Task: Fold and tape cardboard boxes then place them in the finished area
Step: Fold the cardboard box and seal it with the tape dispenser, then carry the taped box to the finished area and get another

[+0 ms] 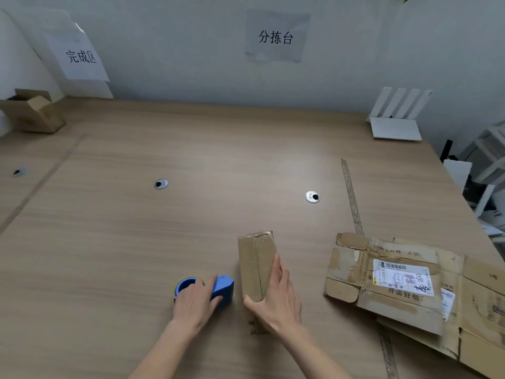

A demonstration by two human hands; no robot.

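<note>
Head view: a small folded brown cardboard box (255, 265) lies on the light wood-grain table (191, 228), near the front edge and right of centre, its long axis running away from the person. The right hand (276, 296) grasps this box at its near end: the thumb lies across the near corner and the fingers rest along the right side of the top face. Just left of the box, with a narrow gap between them, sits a blue plastic tape dispenser (218, 289). The left hand (195, 302) covers the dispenser from above, the thumb curled along its near side and the fingers laid over its body. Count: one folded box in the grip; one open-flapped cardboard box (34, 112) at the far left edge of the table, below a white paper sign (80, 57) on the wall; one stack of flattened worn cardboard sheets (410, 291) at the right, the top sheet bearing a white shipping label. The exact number of sheets in that stack cannot be determined. One strip of brown tape (351, 195) lies on the table beyond the stack. Three round cable holes are set in the tabletop. A white router (396, 119) with four antennas stands at the far right, against the pale wall. A second paper sign (276, 36) is fixed to the wall at centre.
</note>
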